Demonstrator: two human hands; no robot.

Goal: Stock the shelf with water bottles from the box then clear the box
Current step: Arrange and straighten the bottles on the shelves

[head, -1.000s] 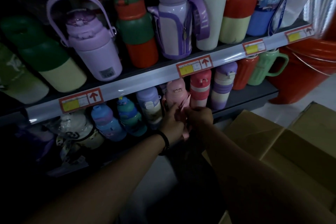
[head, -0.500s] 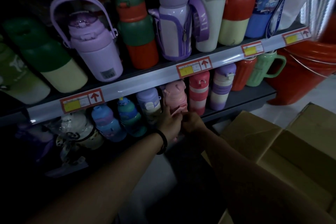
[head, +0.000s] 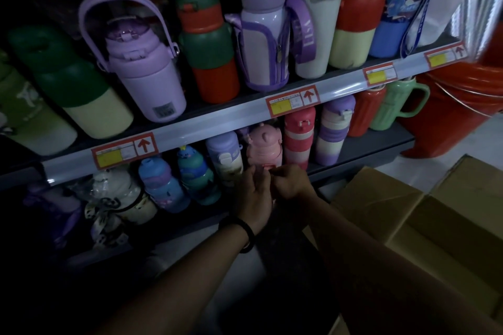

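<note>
Left hand [head: 254, 193] and right hand [head: 292, 182] together, fingers curled onto the base of the pink bottle [head: 264, 148], upright on the lower shelf [head: 367, 149] just above them, cardboard box [head: 408, 212] to their right.

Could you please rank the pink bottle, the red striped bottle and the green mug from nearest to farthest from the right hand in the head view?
1. pink bottle, directly behind the right hand.
2. red striped bottle, just right of the pink one.
3. green mug, far right.
</note>
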